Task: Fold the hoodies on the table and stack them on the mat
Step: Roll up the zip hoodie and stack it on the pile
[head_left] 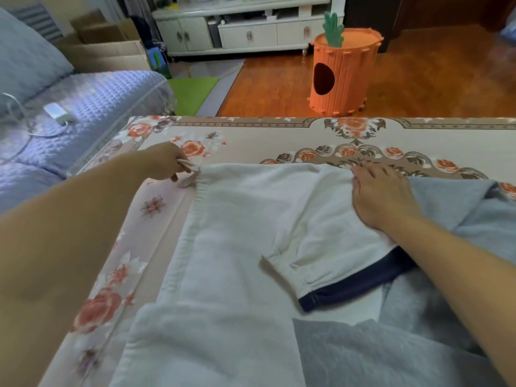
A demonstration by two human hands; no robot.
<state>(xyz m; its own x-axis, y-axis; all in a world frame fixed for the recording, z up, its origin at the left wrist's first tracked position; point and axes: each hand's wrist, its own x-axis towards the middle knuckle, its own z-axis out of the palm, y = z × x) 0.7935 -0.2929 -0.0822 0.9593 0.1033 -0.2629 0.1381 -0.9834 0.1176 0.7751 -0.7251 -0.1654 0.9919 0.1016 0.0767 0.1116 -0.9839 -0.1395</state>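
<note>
A white hoodie [237, 233] lies spread on the floral mat [279, 135] that covers the table, one sleeve with a dark navy cuff folded across its right side. My left hand [167, 163] pinches the hoodie's drawstring at the far left corner. My right hand [382, 196] lies flat on the white fabric near its far right edge, fingers spread. A grey hoodie [460, 219] is bunched to the right, and more grey fabric [377, 353] lies at the near edge.
A blue quilted sofa [69, 113] with a white charger and cable stands left of the table. Beyond the far edge are a wooden floor, an orange carrot-shaped bin [343, 74] and a white cabinet [243, 29].
</note>
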